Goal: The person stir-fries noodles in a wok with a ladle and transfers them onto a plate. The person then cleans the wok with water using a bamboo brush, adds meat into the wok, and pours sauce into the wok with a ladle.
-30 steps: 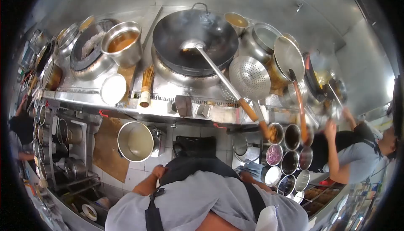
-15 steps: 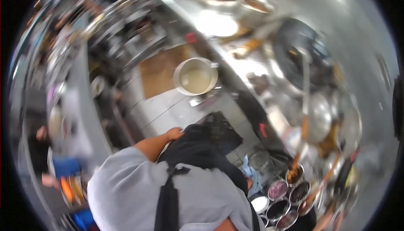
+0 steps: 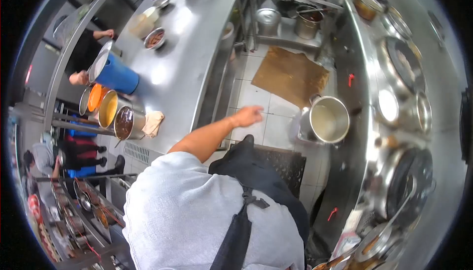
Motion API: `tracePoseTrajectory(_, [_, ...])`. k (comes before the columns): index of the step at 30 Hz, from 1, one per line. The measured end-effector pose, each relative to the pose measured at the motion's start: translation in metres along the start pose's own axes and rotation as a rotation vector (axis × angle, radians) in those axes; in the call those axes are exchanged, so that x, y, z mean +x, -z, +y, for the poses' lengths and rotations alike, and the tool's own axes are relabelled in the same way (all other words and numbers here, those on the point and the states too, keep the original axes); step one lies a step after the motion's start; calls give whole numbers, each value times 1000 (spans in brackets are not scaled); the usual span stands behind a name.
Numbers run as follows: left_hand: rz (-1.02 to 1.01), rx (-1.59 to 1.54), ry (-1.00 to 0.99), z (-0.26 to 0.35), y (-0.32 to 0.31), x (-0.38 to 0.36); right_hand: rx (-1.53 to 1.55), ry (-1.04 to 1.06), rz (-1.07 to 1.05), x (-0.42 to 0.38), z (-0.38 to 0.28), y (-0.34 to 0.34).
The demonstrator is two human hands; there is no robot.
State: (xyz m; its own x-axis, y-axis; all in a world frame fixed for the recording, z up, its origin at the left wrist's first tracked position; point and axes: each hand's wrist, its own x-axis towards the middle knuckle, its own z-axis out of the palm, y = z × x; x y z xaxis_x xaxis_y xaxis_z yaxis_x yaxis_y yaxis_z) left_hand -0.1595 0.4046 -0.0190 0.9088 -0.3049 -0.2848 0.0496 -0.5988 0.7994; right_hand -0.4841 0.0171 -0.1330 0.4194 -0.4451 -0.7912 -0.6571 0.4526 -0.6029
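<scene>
My left hand reaches forward over the tiled floor, its fingers stretched out and holding nothing. To the right of it stands a tall metal pot with a pale, cloudy content, near the front of the stove. A brown cardboard sheet lies flat on the floor beyond the hand. Under my legs is a dark floor mat. My right hand does not show; my body hides that side.
A steel counter runs along the left, bearing a blue jug and several food pots. The stove front with red knobs and woks lines the right. Low shelving with pots stands ahead. Other people are at the far left.
My view has turned to the left and sharpened, so the stock of pots on the counter shows. My left hand has moved from beside my thigh out in front. My right hand has left view.
</scene>
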Motion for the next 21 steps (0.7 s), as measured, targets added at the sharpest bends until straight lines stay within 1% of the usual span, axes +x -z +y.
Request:
tracePoseTrajectory(2, [173, -36, 9, 8, 81, 7, -113, 17, -50, -3, -22, -24])
tracePoseTrajectory(3, [414, 43, -125, -9, 118, 15, -160, 22, -65, -4, -31, -31])
tracePoseTrajectory(4, [513, 14, -75, -11, 162, 13, -204, 27, -76, -5, -39, -40])
tracePoseTrajectory(5, [613, -19, -13, -28, 204, 16, -244, 31, -81, -7, -47, -47])
tracePoseTrajectory(6, [660, -45, 89, -63, 249, 24, -276, 34, -82, -8, -53, -53])
tracePoseTrajectory(7, [732, 160, 174, -68, 289, 16, -305, 37, -80, -10, -59, -60])
tracePoseTrajectory(8, [796, 133, 231, -93, 325, 14, -330, 36, -77, -11, -63, -65])
tracePoseTrajectory(9, [867, 282, 372, -96, 350, 7, -345, 37, -70, -10, -68, -72])
tracePoseTrajectory(11, [951, 206, 399, -112, 389, -2, -375, 26, -49, -9, -75, -77])
tracePoseTrajectory(12, [914, 61, 537, -117, 403, -6, -386, 18, -34, -8, -77, -77])
tracePoseTrajectory(14, [935, 140, 609, -144, 417, -5, -413, 4, -8, -10, -85, -82])
tracePoseTrajectory(15, [938, 135, 615, -153, 421, -5, -422, -1, -1, -10, -88, -82])
tracePoseTrajectory(17, [863, 209, 640, -155, 419, -11, -442, -4, 11, -8, -95, -85])
tracePoseTrajectory(21, [932, 219, 719, -155, 408, -34, -463, 1, 14, -3, -103, -82])
